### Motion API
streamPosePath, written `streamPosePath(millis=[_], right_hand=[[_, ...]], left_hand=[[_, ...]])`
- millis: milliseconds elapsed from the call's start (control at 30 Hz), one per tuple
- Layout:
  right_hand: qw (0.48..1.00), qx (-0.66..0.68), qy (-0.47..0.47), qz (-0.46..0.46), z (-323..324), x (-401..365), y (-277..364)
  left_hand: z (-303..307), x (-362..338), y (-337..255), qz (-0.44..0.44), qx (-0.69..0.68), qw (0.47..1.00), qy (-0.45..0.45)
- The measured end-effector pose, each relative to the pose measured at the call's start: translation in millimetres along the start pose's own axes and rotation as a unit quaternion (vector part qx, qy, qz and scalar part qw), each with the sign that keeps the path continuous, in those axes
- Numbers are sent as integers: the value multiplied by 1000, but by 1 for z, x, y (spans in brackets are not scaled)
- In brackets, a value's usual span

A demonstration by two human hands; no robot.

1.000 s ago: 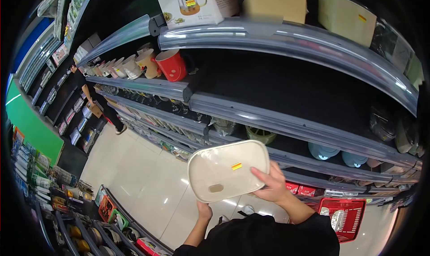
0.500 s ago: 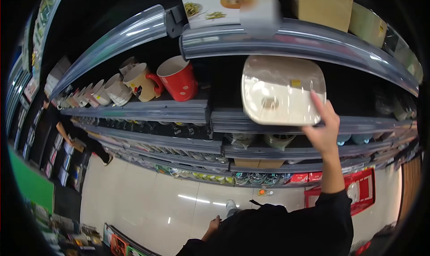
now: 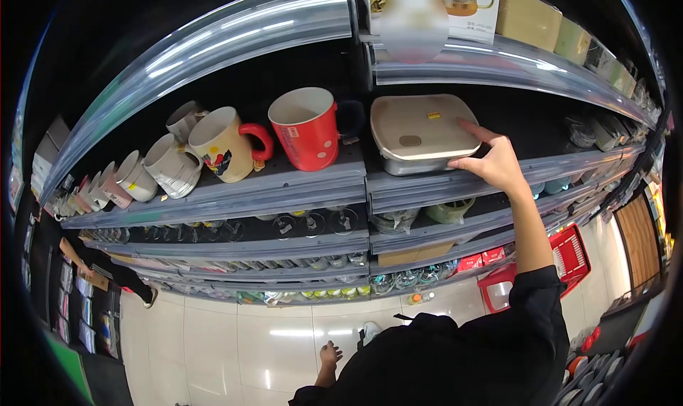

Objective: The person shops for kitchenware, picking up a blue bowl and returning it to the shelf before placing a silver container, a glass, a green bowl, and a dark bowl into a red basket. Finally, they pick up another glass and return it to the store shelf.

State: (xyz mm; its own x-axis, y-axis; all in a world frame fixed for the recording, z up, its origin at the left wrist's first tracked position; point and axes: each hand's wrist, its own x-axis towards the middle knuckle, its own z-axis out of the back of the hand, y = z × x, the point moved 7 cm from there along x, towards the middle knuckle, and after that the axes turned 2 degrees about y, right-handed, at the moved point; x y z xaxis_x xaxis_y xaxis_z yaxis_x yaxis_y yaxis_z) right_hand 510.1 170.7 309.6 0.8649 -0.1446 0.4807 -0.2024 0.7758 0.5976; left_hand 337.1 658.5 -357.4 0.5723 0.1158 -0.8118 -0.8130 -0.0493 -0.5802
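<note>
A lunch box [image 3: 416, 139] with a beige lid, a small yellow sticker and a metal lower part rests on the upper shelf. My right hand [image 3: 491, 157] grips its right end, fingers on the lid and thumb lower at the near edge. Just left of the box stands a red mug [image 3: 302, 132] with pale dots. Beside that is a cream mug [image 3: 224, 146] with a red handle and a printed picture. Low by my side, over the floor, my left hand [image 3: 330, 353] hangs with its fingers apart and nothing in it.
Several more mugs [image 3: 171, 168] line the shelf to the left. Clear plastic guards [image 3: 455, 65] edge the shelf above. A red shopping basket [image 3: 569, 253] is on the floor at right. Another person's arm [image 3: 77, 258] shows at far left.
The lunch box has gone from tilted up, lid facing me, to lying flat on the shelf, my right hand still on it. The view has shifted, and the mugs look closer.
</note>
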Motion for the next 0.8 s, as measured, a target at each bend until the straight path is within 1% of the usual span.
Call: streamPosePath(millis=[67, 100, 133, 200, 233, 300, 333, 433, 467, 533, 567, 600, 667, 733, 800], right_hand=[[1000, -1, 4, 3, -2, 0, 3], [1000, 0, 11, 9, -4, -1, 4], [1000, -3, 7, 3, -3, -1, 6], [997, 29, 52, -49, -8, -1, 4], [997, 25, 49, -55, -8, -1, 4], [992, 76, 73, -74, -14, -1, -1], [992, 73, 69, -79, -15, -1, -6], [1000, 18, 23, -12, -12, -3, -5], [999, 36, -3, 8, -9, -9, 3], [989, -28, -122, 74, 5, -27, 9], [980, -38, -169, 100, 13, -40, 4], [971, 7, -218, 100, 22, -57, 6], [962, 105, -232, 96, 21, -97, -21], [966, 182, -180, -32, 4, -142, -49], [968, 196, -126, -93, -27, -194, -88]], left_hand=[[-10, 4, 2, 1, -8, 999, 32], [-15, 3, 3, 7, 3, 999, 42], [-20, 2, 3, -6, 31, 998, 56], [-28, 1, 4, 3, 64, 995, 71], [-32, 1, 4, 4, 70, 995, 76], [-38, 2, 7, 13, 78, 993, 92], [-40, 3, 7, 14, 84, 992, 97], [-41, 5, 12, 39, 96, 991, 90], [-42, 4, 10, 38, 108, 989, 95], [-46, 4, 7, 32, 131, 986, 103], [-49, 2, 3, 19, 133, 986, 101], [-51, 0, 0, 7, 139, 985, 102], [-62, -7, -9, 1, 190, 974, 121], [-74, -12, -14, -5, 251, 958, 141], [-81, 10, -3, -24, 202, 969, 141]])
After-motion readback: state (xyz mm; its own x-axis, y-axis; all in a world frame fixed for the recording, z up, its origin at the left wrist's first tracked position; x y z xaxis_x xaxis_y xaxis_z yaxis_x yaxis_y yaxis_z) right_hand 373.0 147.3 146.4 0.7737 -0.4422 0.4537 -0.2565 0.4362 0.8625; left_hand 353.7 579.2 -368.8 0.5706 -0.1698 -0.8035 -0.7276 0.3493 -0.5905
